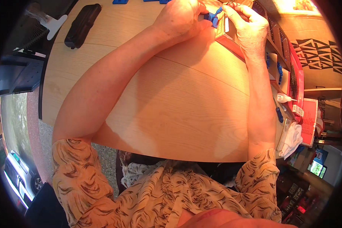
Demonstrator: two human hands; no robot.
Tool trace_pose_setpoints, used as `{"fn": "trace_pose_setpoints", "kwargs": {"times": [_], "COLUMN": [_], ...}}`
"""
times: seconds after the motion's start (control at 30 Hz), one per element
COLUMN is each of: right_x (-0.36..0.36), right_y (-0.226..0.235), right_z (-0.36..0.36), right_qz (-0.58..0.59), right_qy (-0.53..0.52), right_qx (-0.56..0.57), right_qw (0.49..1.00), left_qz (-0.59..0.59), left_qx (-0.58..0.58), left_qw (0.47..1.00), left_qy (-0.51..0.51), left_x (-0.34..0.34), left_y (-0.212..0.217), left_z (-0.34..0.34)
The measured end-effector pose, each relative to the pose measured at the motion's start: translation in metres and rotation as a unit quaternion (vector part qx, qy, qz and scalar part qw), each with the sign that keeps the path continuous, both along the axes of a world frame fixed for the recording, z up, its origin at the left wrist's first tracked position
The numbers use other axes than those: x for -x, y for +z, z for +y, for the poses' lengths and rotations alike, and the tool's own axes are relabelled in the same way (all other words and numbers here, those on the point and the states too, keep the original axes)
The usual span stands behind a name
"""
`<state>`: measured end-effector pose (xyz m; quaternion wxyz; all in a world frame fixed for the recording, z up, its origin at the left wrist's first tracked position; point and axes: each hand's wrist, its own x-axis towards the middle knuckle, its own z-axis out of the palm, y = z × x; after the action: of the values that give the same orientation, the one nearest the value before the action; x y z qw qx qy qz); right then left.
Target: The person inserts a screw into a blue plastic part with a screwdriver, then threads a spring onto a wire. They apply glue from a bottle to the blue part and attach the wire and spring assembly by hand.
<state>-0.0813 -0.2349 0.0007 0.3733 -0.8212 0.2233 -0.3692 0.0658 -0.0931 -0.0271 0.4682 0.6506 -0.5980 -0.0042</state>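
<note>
Both arms stretch over the wooden table (171, 110) to its far side. My left hand (180, 19) is closed, thumb and fingers pinching a small blue plastic piece (214, 21). Close by on the right, my right hand (250, 30) has its thumb and forefinger pressed together at the upper end of the blue piece. Whatever else is between those fingertips is too small to make out. A red and yellow cardboard box (224, 35) lies just under the right hand, and the right wrist hides part of it.
A long black case (83, 26) lies at the far left. More blue pieces (120, 1) sit at the far edge. Along the right side are blue strips (280, 72), a small white bottle (284, 98), a blue-handled tool (279, 114), a white cloth (292, 138) and a red tray (299, 85).
</note>
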Motion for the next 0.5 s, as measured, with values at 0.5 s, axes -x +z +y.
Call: {"fn": "trace_pose_setpoints", "kwargs": {"times": [0.5], "right_x": [-0.003], "right_y": [0.010], "right_z": [0.015], "right_qz": [0.016], "right_qy": [-0.006], "right_qx": [0.118], "right_qw": [0.993], "left_qz": [0.056], "left_qx": [0.123], "left_qw": [0.987], "left_qy": [-0.082], "left_x": [0.002], "left_y": [0.006], "left_z": [0.002]}}
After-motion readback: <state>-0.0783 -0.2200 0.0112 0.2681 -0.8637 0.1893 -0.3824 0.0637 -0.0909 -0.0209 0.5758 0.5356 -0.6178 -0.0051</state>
